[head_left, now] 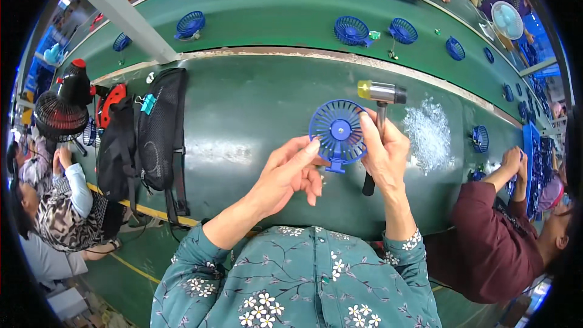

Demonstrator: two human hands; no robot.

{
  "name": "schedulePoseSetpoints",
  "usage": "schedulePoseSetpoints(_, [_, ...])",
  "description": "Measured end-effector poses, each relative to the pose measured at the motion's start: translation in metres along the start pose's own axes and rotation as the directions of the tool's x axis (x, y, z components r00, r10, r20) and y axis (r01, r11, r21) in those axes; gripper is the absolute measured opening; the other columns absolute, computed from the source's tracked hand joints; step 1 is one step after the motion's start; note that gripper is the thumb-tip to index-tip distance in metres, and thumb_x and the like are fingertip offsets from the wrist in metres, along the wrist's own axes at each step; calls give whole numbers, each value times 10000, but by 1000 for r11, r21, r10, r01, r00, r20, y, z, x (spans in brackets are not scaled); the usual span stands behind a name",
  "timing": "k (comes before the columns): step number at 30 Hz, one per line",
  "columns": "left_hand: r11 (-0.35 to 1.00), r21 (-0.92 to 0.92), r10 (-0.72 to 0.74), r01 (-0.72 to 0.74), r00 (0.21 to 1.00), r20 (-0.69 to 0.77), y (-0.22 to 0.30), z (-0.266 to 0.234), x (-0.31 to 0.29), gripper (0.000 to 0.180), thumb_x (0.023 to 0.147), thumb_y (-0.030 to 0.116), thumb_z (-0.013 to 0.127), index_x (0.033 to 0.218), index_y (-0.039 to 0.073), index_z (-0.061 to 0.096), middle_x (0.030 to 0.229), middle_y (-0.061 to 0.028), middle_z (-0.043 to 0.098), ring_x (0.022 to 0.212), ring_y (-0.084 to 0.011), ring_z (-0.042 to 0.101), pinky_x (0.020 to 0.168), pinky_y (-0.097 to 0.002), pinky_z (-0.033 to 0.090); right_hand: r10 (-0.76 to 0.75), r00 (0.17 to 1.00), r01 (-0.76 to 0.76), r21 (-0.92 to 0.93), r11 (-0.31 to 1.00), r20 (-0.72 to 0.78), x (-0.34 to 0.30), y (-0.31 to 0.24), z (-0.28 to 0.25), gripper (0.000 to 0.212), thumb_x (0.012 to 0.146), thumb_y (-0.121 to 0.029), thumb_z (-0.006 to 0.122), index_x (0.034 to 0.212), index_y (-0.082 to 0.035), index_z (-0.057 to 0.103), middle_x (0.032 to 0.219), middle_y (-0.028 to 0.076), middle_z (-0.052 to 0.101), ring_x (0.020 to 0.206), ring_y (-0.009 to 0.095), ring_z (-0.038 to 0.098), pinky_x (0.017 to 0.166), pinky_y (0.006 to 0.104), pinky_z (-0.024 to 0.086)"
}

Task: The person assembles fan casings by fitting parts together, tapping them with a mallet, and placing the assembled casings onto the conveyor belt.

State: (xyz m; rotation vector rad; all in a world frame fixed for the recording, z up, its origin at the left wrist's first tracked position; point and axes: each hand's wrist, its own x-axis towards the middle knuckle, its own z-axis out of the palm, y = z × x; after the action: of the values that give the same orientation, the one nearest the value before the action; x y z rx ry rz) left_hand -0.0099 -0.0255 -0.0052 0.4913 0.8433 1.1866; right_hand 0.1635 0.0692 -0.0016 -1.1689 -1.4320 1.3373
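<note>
Fingers of the left hand [290,173] are loosely spread, the index tip touching the left rim of a round blue plastic fan grille [338,132] just right of the frame's centre, while the others curl below it without gripping. Right hand [384,152] pinches the grille's right edge between thumb and fingers, and the same hand closes around the dark handle of a small mallet [381,100] whose metal head, capped yellow at one end, stands above the grille. Thin radial ribs run from the grille's solid centre hub, and a small square tab juts from its lower edge. It is held above a smooth green work table [243,115]. To the right lies a heap of small clear glittering bits [429,135]. At left lie a black mesh bag [159,127] and a black wire-caged fan [61,112]. More blue grilles [352,30] sit on the green conveyor belt [273,6] across the upper frame.
</note>
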Motion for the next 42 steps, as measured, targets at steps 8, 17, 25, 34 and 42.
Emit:
schedulePoseSetpoints(8, [977,-180,-99,112,992,79,-8,17,11,344,1006,304,516,1200,21,490,1028,-206,654,622,-152,637,526,-299,559,-71,997,76,-208,975,33,1,-7,3,251,932,-194,666,1056,23,686,656,-32,556,624,36,461,525,235,381])
schedulePoseSetpoints(17, [974,-212,-79,85,996,38,-5,10,10,248,980,177,555,1140,-13,569,981,-196,680,672,-155,648,572,-305,586,-40,994,65,-250,966,103,-4,-19,7,239,940,-192,646,1034,28,653,631,12,563,612,52,455,524,253,397])
schedulePoseSetpoints(25, [983,-181,-14,13,1000,-3,-2,-3,16,245,978,182,563,1106,-25,590,980,-147,685,674,-136,641,562,-301,586,186,927,-198,5,980,326,-35,-1,-1,269,879,-74,708,1110,40,630,835,62,685,648,57,601,549,198,446])
schedulePoseSetpoints(34, [991,-55,121,-123,992,-42,-7,1,18,241,975,149,566,1164,17,495,978,-163,671,637,-163,653,501,-302,574,-75,940,223,-432,874,334,-36,-22,-11,195,833,-36,665,1027,-17,654,739,139,653,591,226,628,545,339,488])
schedulePoseSetpoints(42, [999,8,-51,51,998,-43,-13,-7,18,190,969,87,534,1136,5,497,882,-153,653,576,-173,633,446,-306,559,-81,913,246,-382,891,400,-36,-12,-19,93,823,-53,690,900,-2,689,651,118,598,520,151,528,492,315,431])
